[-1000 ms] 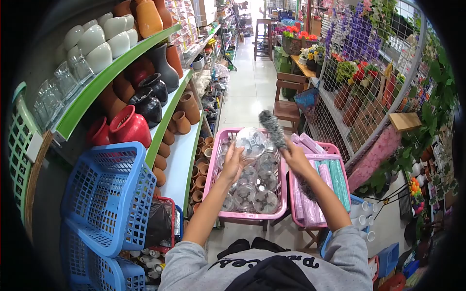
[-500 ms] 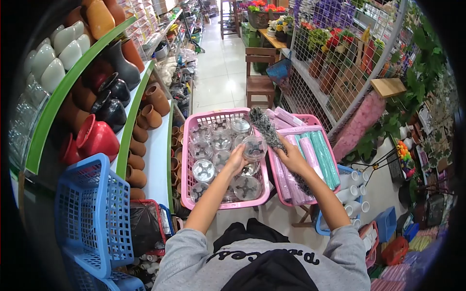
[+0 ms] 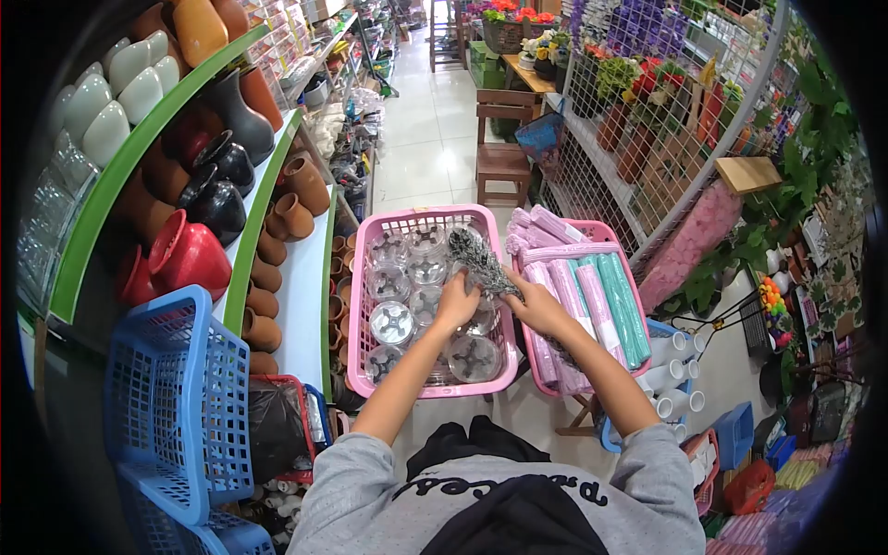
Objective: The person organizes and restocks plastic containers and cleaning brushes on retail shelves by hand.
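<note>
The right hand (image 3: 535,310) grips a duster (image 3: 481,261) over the pink basket (image 3: 365,356); the left hand (image 3: 458,301) seems closed on a clear cup (image 3: 481,319) inside the basket, among other cups.

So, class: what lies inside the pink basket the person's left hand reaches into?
The pink basket holds clear plastic pots packed side by side. The left hand and the grey duster, gripped by the right hand, cover some pots; the basket's floor is hidden.
</note>
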### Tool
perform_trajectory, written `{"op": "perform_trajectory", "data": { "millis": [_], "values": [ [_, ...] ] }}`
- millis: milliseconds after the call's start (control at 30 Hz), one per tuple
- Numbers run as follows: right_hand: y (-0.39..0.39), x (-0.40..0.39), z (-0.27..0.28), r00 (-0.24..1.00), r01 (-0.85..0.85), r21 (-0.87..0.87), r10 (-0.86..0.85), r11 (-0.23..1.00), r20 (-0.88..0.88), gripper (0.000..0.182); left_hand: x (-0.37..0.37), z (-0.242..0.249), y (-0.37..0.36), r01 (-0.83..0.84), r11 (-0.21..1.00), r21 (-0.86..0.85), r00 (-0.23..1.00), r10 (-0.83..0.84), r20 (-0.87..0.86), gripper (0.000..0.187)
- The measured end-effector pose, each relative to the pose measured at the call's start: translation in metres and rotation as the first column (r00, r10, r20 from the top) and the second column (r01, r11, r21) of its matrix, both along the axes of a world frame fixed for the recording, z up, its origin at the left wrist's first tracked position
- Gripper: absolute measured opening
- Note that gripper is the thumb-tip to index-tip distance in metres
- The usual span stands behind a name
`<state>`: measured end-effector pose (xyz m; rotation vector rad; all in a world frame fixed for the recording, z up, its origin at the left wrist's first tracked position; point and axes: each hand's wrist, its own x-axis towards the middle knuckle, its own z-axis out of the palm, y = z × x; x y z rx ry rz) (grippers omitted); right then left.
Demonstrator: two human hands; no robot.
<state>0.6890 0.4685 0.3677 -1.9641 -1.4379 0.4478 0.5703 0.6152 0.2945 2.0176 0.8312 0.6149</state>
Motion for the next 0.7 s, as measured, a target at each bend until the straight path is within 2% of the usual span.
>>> {"op": "perform_trajectory", "data": {
  "millis": [67,100,200,233,300,367,400,500,567,600,700],
  "values": [
    [0.003,-0.002,0.001,1.0,-0.007,-0.004,0.007,1.0,0.013,0.053,-0.009,0.016,0.003,0.043,0.993,-0.11,0.998,-0.048,-0.043,0.052],
    [0.005,-0.001,0.003,1.0,-0.001,-0.009,0.002,1.0,0.03,0.053,-0.013,0.02,0.007,0.03,0.994,-0.109,0.999,-0.035,-0.042,0.052],
    [0.017,0.001,0.014,0.999,-0.03,0.017,0.029,0.999,0.037,0.054,-0.03,0.013,0.035,-0.053,0.999,-0.009,0.991,0.054,0.125,0.046],
    [0.022,0.002,0.019,0.998,-0.036,0.024,0.035,0.999,0.043,0.054,-0.039,0.014,0.048,-0.067,0.998,-0.006,0.99,0.067,0.126,0.046],
    [0.037,0.003,0.027,0.998,-0.06,-0.006,0.061,0.998,0.033,0.055,-0.056,0.018,0.071,-0.154,0.96,0.235,0.988,0.141,0.07,0.045],
    [0.054,0.005,0.031,0.995,-0.1,0.039,0.099,0.994,0.034,0.055,-0.063,0.027,0.082,-0.208,0.943,0.261,0.977,0.189,0.098,0.045],
    [0.062,0.006,0.034,0.996,-0.085,-0.031,0.084,0.996,-0.014,0.056,-0.064,0.03,0.086,-0.199,0.946,0.254,0.98,0.195,0.04,0.044],
    [0.082,0.013,0.034,0.994,-0.068,-0.04,0.064,0.997,-0.092,0.057,-0.056,0.028,0.095,-0.177,0.953,0.246,0.979,0.195,-0.054,0.049],
    [0.09,0.016,0.029,0.993,-0.08,0.007,0.08,0.997,-0.09,0.057,-0.044,0.024,0.097,-0.122,0.923,0.366,0.945,0.22,-0.241,0.058],
    [0.092,0.017,0.027,0.994,-0.092,0.014,0.092,0.996,-0.066,0.057,-0.036,0.023,0.1,-0.098,0.931,0.352,0.926,0.215,-0.312,0.067],
    [0.095,0.021,0.024,0.995,-0.096,0.027,0.096,0.995,-0.022,0.056,-0.016,0.015,0.11,-0.065,0.925,0.374,0.895,0.22,-0.388,0.073]
  ]
}}
